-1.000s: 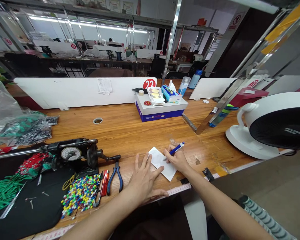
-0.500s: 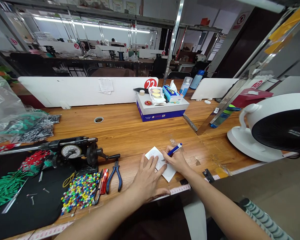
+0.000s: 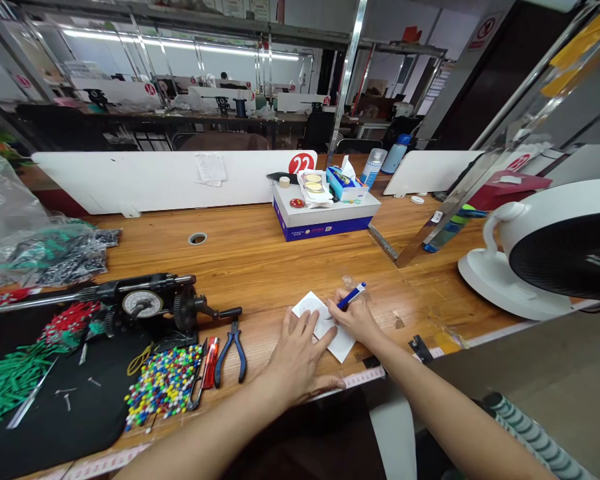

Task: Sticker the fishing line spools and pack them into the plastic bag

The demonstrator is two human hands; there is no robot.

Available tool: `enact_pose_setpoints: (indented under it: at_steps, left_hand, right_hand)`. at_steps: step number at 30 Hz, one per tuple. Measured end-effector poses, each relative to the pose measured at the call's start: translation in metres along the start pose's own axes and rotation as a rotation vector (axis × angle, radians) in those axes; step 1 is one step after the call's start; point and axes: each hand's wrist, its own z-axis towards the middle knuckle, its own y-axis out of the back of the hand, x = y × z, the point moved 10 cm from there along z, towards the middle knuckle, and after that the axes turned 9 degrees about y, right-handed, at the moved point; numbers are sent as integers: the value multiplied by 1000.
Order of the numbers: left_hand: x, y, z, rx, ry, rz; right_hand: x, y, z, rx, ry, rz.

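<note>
A small white sheet of paper lies at a slant near the front edge of the wooden table. My left hand rests flat with fingers spread, its fingertips on the left part of the paper. Over the paper's right side, my right hand is closed around a blue and white pen, whose upper end points up and to the right. The pen's tip is hidden by my fingers. Blue-handled pliers lie to the left of my left hand.
Left of the pliers are a red tool, colourful beads and a black hand-cranked machine. A white and purple box stands behind the paper. At the right is a white fan.
The view has shifted slightly. Both hands stay at the paper, and the pen remains in my right hand with nearly the same slant.
</note>
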Motion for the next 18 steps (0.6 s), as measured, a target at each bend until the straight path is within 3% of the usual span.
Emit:
enact_pose_setpoints:
  at_steps: [18]
  left_hand:
    - [0, -4, -1, -52, -8, 17]
  right_hand:
    - [5, 0, -1, 27, -6, -37]
